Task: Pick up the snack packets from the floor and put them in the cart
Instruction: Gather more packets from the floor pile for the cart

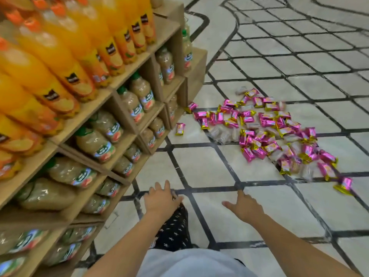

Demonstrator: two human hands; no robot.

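Both arms reach forward over the floor [209, 168] of pale tiles with dark lines. The left hand [161, 198] is open, palm down, fingers spread and relaxed, holding nothing. The right hand [244, 206] is open too, with its fingers stretched forward and its thumb out toward the left hand, and it is also empty. The two hands are apart, at about the same reach.

The snack packets [267, 124], in pink and gold foil, lie scattered in a loose heap on the tiles well ahead of the right hand and off to its right. Neither hand touches them. Some clear wrapped packets [219, 134] lie among them, on the side of the heap nearer the hands. One stray pink packet [180, 128] lies by itself ahead of the left hand, and another single packet [344, 185] lies far to the right of the right hand.

To the left of the left hand stands a brown shelf unit [95, 108]. Orange juice bottles [50, 48] fill its upper level, and pale juice bottles [137, 96] with green caps sit in the compartments below.

Just under the left hand is a dark trouser leg [173, 230] with small white marks. Behind both hands, a light shirt [191, 264] fills the bottom edge of the view.
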